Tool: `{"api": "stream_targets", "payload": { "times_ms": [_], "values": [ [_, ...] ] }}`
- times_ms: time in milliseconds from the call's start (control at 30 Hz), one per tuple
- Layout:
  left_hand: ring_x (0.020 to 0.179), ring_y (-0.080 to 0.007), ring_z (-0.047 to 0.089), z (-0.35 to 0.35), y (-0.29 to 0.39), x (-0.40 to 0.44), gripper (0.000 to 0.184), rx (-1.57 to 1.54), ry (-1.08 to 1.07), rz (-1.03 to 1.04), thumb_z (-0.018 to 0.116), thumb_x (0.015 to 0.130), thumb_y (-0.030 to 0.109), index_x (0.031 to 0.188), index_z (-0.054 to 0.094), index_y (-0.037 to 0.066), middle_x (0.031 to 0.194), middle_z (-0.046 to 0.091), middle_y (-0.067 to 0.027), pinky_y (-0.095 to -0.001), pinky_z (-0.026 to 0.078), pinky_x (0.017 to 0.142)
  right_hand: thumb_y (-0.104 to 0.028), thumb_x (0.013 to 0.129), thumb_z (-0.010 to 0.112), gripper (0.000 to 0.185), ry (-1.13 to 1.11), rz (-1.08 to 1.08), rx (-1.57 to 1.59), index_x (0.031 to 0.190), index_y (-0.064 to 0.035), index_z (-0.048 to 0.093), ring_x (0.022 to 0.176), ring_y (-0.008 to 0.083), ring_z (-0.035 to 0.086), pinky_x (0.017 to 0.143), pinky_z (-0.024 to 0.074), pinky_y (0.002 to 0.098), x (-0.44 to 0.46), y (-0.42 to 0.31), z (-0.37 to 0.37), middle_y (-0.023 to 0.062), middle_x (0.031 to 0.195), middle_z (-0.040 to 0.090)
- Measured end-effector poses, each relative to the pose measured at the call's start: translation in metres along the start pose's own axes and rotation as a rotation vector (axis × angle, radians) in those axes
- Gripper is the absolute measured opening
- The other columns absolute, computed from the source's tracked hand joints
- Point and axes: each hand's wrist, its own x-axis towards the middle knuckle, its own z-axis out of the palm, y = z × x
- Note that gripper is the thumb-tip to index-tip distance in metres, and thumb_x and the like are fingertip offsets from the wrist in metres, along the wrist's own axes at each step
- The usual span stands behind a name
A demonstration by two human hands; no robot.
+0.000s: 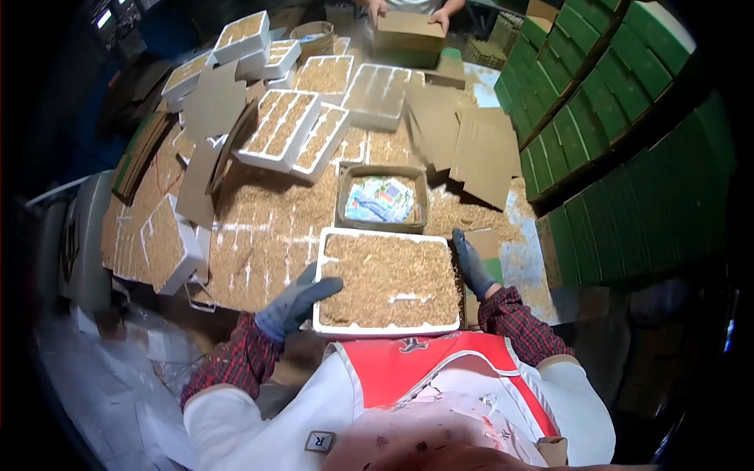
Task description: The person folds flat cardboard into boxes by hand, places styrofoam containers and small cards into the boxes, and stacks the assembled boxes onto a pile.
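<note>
A white foam box (386, 282) filled with wood shavings is right in front of my body. My left hand (297, 302), in a blue-grey glove, grips its left side, the thumb over the rim. At the right side, my gloved right hand (473, 265) is pressed along the box near its far corner, thumb upward; its other fingers are partly hidden. A dark brown cardboard edge shows between that hand and the foam. Just beyond the foam box stands a cardboard carton (382, 170) holding printed blue and white packets (381, 199).
Several foam boxes (279, 125) with shavings are stacked across the table (267, 235). Flat cardboard sheets (479, 153) lie at the right, others (210, 98) lean at the left. Green cartons (597, 102) rise along the right. Opposite, a person's hands (441, 20) hold a cardboard box (408, 35).
</note>
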Motion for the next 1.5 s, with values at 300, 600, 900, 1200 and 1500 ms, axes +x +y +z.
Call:
{"api": "stream_targets", "payload": {
  "times_ms": [300,600,900,1200,1500],
  "values": [
    [0.11,-0.0184,0.058,0.038,-0.002,0.05,0.08,0.269,0.169,-0.006,0.072,0.086,0.033,0.146,0.029,0.001,0.129,0.055,-0.0133,-0.0341,0.049,0.093,-0.059,0.1,0.033,0.071,-0.209,0.202,0.261,0.125,0.0041,0.056,0.109,0.0167,0.052,0.101,0.0377,0.0298,0.011,0.008,-0.01,0.0099,0.122,0.06],
    [0.072,-0.0288,0.067,0.056,-0.11,0.083,0.095,1.169,0.539,0.14,0.068,0.086,0.043,0.149,0.013,-0.003,0.098,0.064,-0.0193,-0.039,0.054,0.062,-0.058,0.09,0.053,0.063,-0.535,-0.17,-0.523,0.102,0.0014,0.071,0.086,0.0223,0.066,0.082,0.0495,0.0329,0.127,-0.058,-0.014,0.0158,0.092,0.071],
    [0.089,-0.0309,0.068,0.014,0.007,0.036,0.036,0.943,0.698,0.304,0.065,0.089,0.035,0.115,0.066,0.011,0.1,0.069,-0.0141,-0.04,0.053,0.079,-0.03,0.089,0.055,0.023,-0.204,-0.605,-1.016,0.101,-0.0161,0.07,0.111,0.03,0.052,0.096,0.0382,0.042,0.212,0.022,0.104,0.0082,0.112,0.061],
    [0.134,-0.0336,0.037,-0.341,0.042,0.004,0.078,1.671,1.32,-0.574,0.064,0.083,0.049,0.145,0.037,0.01,0.143,0.044,-0.0158,-0.0466,0.026,0.112,-0.028,0.088,0.062,0.023,-0.104,-0.913,-0.639,0.105,-0.0149,0.068,0.104,0.0273,0.058,0.09,0.0434,0.0407,0.128,-0.104,0.039,0.006,0.113,0.064],
    [0.104,-0.0369,0.061,-0.297,0.067,-0.021,0.038,1.267,1.458,0.191,0.056,0.094,0.029,0.124,0.059,0.005,0.122,0.06,-0.0187,-0.0428,0.049,0.086,-0.031,0.084,0.068,0.036,-0.306,-0.808,-0.963,0.114,-0.0104,0.062,0.114,0.0279,0.056,0.098,0.0418,0.0424,-0.054,-0.071,0.014,0.0103,0.121,0.059]
  ]
}}
